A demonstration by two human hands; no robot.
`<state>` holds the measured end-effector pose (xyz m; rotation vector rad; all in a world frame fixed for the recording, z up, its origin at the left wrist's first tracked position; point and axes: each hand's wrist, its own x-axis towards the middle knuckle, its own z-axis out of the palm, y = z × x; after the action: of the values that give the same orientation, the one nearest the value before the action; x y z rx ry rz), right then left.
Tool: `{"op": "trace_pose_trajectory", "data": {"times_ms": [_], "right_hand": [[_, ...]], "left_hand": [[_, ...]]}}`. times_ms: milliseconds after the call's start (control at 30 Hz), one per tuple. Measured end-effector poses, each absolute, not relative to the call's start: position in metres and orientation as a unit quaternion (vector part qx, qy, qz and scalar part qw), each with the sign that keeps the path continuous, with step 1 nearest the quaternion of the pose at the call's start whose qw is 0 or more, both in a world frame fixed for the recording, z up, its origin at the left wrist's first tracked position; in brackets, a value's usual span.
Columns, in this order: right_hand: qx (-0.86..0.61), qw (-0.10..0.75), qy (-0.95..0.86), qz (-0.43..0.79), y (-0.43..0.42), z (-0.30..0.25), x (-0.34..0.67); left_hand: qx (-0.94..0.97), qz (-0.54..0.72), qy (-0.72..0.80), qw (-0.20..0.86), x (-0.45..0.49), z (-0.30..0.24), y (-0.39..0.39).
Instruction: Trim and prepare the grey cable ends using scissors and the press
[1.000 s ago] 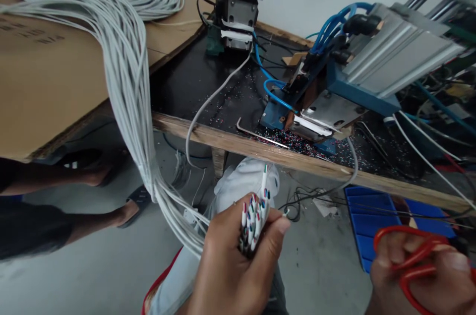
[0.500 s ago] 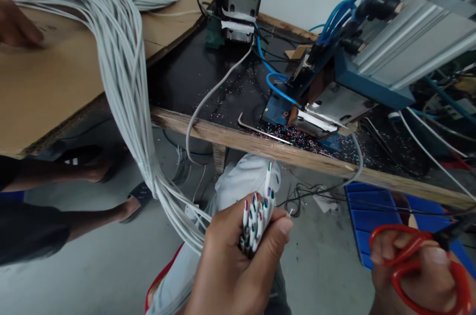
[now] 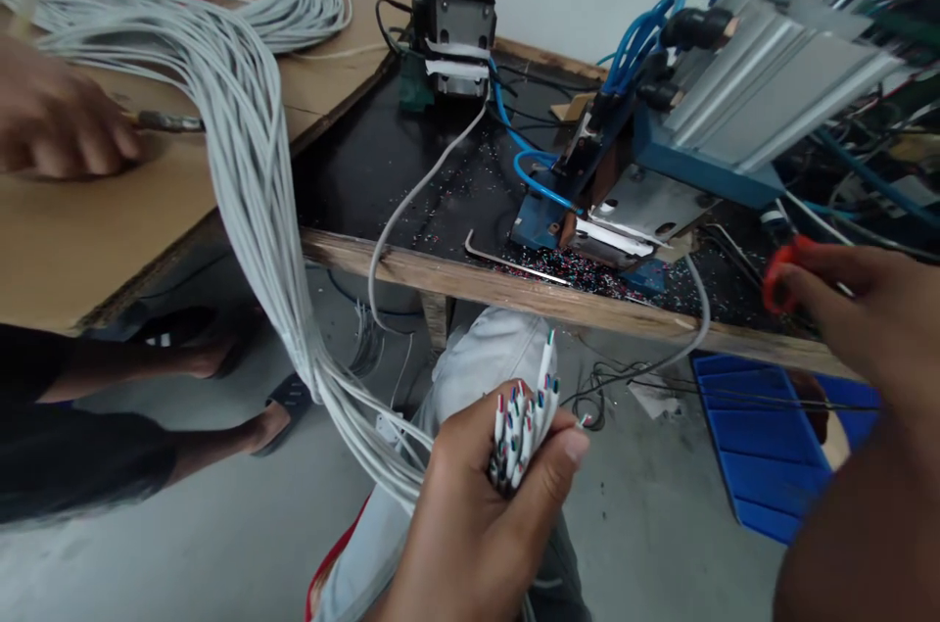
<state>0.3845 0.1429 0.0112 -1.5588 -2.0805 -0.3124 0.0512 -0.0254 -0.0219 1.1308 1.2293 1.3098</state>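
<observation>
Cable ends (image 3: 527, 426) could slip uneven in front of the near machine (image 3: 705, 152).
The left hand (image 3: 481, 509) is wrapped around them there; left of that machine drapes the white cable bundle (image 3: 254, 171), and I'd worry its weight could tug them loose if the grip slackens. Right of the machine, the right hand (image 3: 873, 313) pinches a red-handled tool (image 3: 776, 283), which a careless release could drop.

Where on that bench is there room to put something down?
The black bench top is mostly bare between the cardboard and the grey cable. The cardboard is also bare between the co-worker's hand, the white cable bundle and its near edge. Around the nearer machine it's crowded with coloured scraps and a hex key.
</observation>
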Motion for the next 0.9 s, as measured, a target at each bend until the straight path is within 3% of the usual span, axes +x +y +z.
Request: {"op": "trace_pose_trajectory", "data": {"times_ms": [67, 167, 267, 433, 600, 733, 900], "right_hand": [[-0.597, 0.203, -0.765, -0.135, 0.145, 0.016, 0.373], [-0.593, 0.28, -0.745, -0.123, 0.11, 0.011, 0.334], [-0.489, 0.328, -0.805, 0.066, 0.055, -0.001, 0.289], [-0.437, 0.289, -0.772, 0.359, 0.004, -0.023, 0.234], [-0.434, 0.386, -0.662, 0.474, -0.01, -0.039, 0.214], [-0.495, 0.384, -0.604, 0.493, -0.021, -0.061, 0.217], [-0.56, 0.23, -0.754, 0.255, -0.02, -0.09, 0.238]], "left_hand": [[0.464, 0.527, 0.501, 0.506, 0.051, -0.023, -0.026], [0.459, 0.512, 0.485, 0.54, 0.052, -0.026, -0.025], [0.452, 0.527, 0.48, 0.537, 0.054, -0.026, -0.019], [0.433, 0.545, 0.458, 0.552, 0.057, -0.021, -0.012], [0.406, 0.524, 0.45, 0.599, 0.055, -0.02, -0.014], [0.368, 0.495, 0.449, 0.646, 0.054, -0.026, -0.016], [0.372, 0.475, 0.454, 0.656, 0.055, -0.031, -0.019]]}}
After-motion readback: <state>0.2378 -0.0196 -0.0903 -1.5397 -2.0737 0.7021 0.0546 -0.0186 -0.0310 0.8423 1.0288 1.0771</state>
